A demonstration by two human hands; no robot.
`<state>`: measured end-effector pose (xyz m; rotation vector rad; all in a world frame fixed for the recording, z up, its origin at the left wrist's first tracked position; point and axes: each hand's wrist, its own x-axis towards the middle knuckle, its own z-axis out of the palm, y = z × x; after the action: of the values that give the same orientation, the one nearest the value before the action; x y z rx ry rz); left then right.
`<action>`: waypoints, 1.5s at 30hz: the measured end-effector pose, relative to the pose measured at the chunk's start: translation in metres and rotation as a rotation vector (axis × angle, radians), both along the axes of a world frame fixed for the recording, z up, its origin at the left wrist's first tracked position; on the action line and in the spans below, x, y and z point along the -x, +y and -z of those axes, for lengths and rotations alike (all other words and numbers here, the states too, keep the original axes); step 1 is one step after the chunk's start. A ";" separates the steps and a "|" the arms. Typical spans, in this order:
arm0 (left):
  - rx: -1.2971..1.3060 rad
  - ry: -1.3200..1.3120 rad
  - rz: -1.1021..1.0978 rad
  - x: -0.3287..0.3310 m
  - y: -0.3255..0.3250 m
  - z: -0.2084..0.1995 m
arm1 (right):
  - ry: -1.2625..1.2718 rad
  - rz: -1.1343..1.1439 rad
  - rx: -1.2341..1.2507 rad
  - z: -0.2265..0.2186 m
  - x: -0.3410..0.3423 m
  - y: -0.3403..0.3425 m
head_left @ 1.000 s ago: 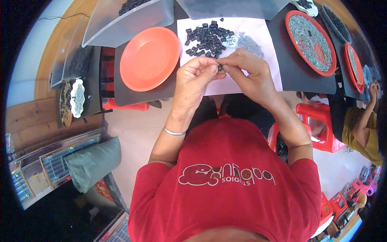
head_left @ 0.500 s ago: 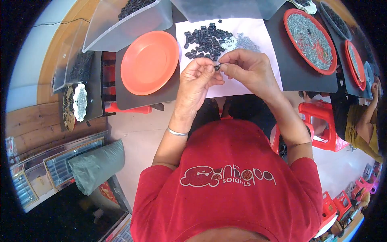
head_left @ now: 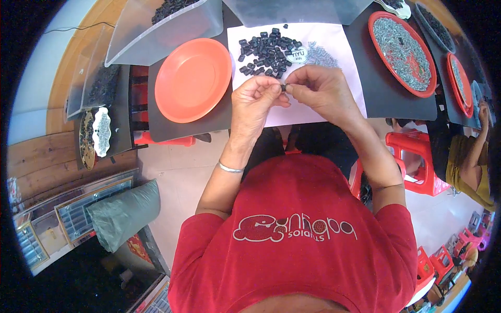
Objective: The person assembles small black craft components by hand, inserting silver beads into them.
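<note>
In front of my chest a small black plastic piece [head_left: 283,88] is held between the fingertips of both hands. My left hand [head_left: 254,107] is closed, pinching the piece from its left side with thumb and forefinger. From the right, my right hand [head_left: 327,95] is closed too, thumb and forefinger pressed together against the piece's other side. Whether a tiny metal part is also in those fingers is hidden. Just beyond the hands lie a pile of similar black pieces [head_left: 269,52], a round white tag [head_left: 298,55] and a scatter of small silvery parts [head_left: 323,56], all on a pink sheet [head_left: 347,78].
An orange-red plate [head_left: 193,81] stands left of the sheet on the dark table [head_left: 399,107]. At right, a red tray [head_left: 427,88] holds many silvery parts. Translucent bins [head_left: 193,31] line the far side. Red stools [head_left: 417,156] and another person's arm [head_left: 475,156] are at right.
My right fingertips have shifted slightly and press against the black piece, which now shows more plainly between the hands. The piles and containers look the same.
</note>
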<state>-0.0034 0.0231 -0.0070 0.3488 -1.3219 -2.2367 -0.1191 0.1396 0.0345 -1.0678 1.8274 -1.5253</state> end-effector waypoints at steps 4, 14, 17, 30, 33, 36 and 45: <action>0.039 -0.004 -0.035 -0.001 0.002 0.003 | 0.048 -0.001 -0.009 0.003 0.000 -0.002; 0.188 -0.102 -0.131 0.000 0.007 -0.005 | 0.210 0.023 0.066 0.005 -0.008 -0.005; 0.226 -0.120 -0.144 0.000 0.008 -0.005 | 0.314 0.053 0.110 0.009 -0.012 -0.004; 0.264 -0.066 -0.148 0.003 0.006 0.000 | 0.587 0.138 0.256 0.027 -0.016 -0.004; 0.156 -0.056 -0.116 0.002 0.003 0.002 | 0.441 0.138 0.248 0.024 -0.017 -0.007; 0.008 0.020 -0.100 0.003 0.001 0.005 | 0.365 0.115 0.192 0.020 -0.014 -0.007; 0.142 -0.038 -0.144 0.001 0.005 0.003 | 0.156 0.043 0.025 0.007 -0.011 -0.006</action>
<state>-0.0044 0.0277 -0.0099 0.4219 -1.4197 -2.0153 -0.1083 0.1336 0.0271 -1.1959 1.9517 -1.5313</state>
